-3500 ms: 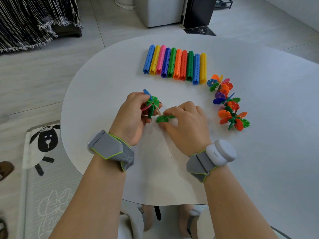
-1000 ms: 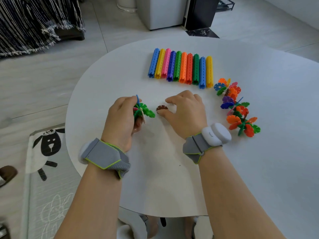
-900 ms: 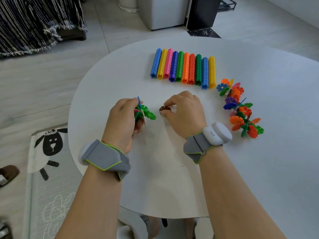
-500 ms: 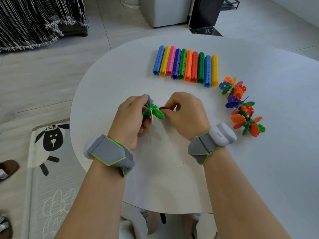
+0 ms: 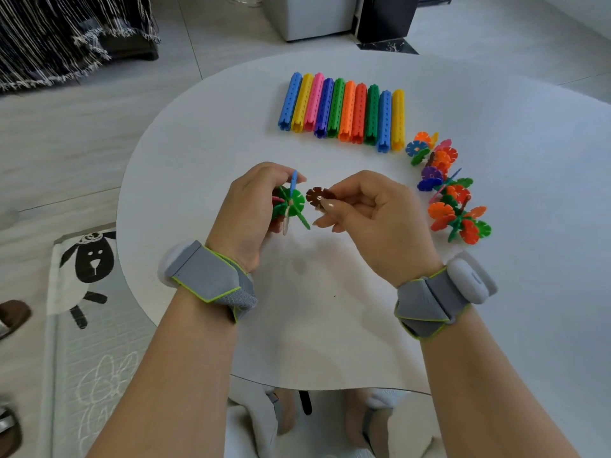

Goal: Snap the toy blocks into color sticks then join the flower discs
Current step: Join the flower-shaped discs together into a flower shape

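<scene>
My left hand [image 5: 251, 209] grips a small cluster of joined flower discs [image 5: 291, 203], mostly green with a blue, a pink and a pale disc slotted in. My right hand [image 5: 367, 209] pinches a single brown flower disc [image 5: 317, 196] between thumb and forefinger, just right of the cluster and a small gap apart from it. Both are raised above the white table [image 5: 330, 309]. A long chain of joined discs [image 5: 446, 190], orange, green, purple, blue and pink, lies at the right. Several color sticks [image 5: 344, 110] lie side by side at the back.
The table's rounded left edge drops to a tiled floor with a sheep-print mat [image 5: 86, 292]. A white cabinet [image 5: 307, 14] and a black box [image 5: 386, 18] stand beyond the table. A fringed dark cloth [image 5: 66, 38] hangs at the far left.
My right hand picked the brown disc up off the table and brought it beside the cluster. My left hand lifted the cluster slightly and turned it toward the disc.
</scene>
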Available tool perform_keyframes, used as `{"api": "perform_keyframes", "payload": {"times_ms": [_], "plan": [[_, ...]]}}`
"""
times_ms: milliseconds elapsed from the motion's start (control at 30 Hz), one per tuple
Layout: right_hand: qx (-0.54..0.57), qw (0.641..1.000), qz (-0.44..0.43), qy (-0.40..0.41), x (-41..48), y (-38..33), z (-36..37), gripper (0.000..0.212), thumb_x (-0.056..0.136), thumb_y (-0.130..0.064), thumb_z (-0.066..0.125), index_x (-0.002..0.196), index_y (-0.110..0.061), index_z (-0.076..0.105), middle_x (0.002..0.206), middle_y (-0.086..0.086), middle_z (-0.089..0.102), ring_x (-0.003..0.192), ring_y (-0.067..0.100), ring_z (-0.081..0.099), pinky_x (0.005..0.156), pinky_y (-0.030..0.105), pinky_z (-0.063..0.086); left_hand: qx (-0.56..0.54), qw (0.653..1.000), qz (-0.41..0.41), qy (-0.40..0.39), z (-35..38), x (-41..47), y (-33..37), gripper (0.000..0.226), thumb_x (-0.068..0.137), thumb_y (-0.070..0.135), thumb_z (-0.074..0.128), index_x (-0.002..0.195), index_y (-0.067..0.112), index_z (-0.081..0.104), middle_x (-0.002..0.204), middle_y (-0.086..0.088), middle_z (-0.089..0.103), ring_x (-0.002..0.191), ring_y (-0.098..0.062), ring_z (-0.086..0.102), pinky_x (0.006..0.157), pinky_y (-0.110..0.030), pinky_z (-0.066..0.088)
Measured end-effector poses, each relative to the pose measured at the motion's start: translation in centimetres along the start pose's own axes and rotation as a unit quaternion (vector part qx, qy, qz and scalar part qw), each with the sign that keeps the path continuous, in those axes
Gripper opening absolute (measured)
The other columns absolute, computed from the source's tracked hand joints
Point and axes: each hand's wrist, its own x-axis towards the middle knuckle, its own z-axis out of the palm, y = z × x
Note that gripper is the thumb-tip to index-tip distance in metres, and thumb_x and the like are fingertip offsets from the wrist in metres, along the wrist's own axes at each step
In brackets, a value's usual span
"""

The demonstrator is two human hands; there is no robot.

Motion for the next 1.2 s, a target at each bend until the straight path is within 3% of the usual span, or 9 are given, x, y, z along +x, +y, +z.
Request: {"api": "perform_keyframes", "payload": {"times_ms": [200,500,633,900,1200], "plan": [[-0.014,1.000,-0.003,-0.015,-0.4,0.3,-0.8,0.028,0.086,0.001,0.063,0.077,-0.025,0.059,0.080,-0.005,0.071,0.071,0.005,0.071,0.067,0.022,0.057,-0.016,0.999,-0.026,-0.023,0.8,-0.1,0.2,0.030,0.087,0.017,0.040,0.078,0.014,0.068,0.071,-0.006,0.054,0.048,-0.014,0.049,0.046,-0.025,0.041],[-0.014,0.999,0.010,-0.030,-0.8,0.5,-1.2,0.027,0.086,0.001,0.063,0.078,-0.024,0.060,0.079,-0.003,0.071,0.068,0.008,0.071,0.070,0.027,0.058,-0.062,0.996,-0.061,-0.008,1.9,-0.3,0.5,0.024,0.086,0.016,0.043,0.071,0.005,0.059,0.047,-0.003,0.047,0.036,-0.016,0.039,0.036,-0.017,0.030],[-0.029,0.999,-0.001,-0.028,-0.9,0.4,-1.4,0.030,0.086,0.000,0.064,0.078,-0.029,0.059,0.082,-0.002,0.072,0.067,0.008,0.071,0.073,0.031,0.059,-0.042,0.997,-0.068,-0.007,1.9,-0.2,0.5,0.019,0.084,0.015,0.043,0.072,0.006,0.055,0.045,-0.002,0.046,0.037,-0.016,0.038,0.038,-0.016,0.030],[-0.060,0.998,-0.024,-0.016,-0.9,0.2,-1.4,0.032,0.086,-0.005,0.065,0.076,-0.035,0.057,0.078,-0.013,0.068,0.068,0.001,0.069,0.072,0.022,0.057,-0.025,0.997,-0.078,0.004,1.9,-0.4,0.8,0.016,0.083,0.014,0.046,0.068,0.009,0.050,0.047,-0.002,0.046,0.037,-0.015,0.039,0.043,-0.019,0.032],[-0.060,0.997,-0.051,-0.001,-1.1,0.5,-1.3,0.026,0.085,-0.003,0.066,0.079,-0.028,0.060,0.076,-0.012,0.069,0.069,0.001,0.070,0.069,0.022,0.057,-0.016,0.997,-0.079,0.016,2.1,-0.6,1.0,0.015,0.083,0.013,0.044,0.070,0.010,0.050,0.049,-0.001,0.044,0.038,-0.014,0.037,0.043,-0.017,0.032]]}}
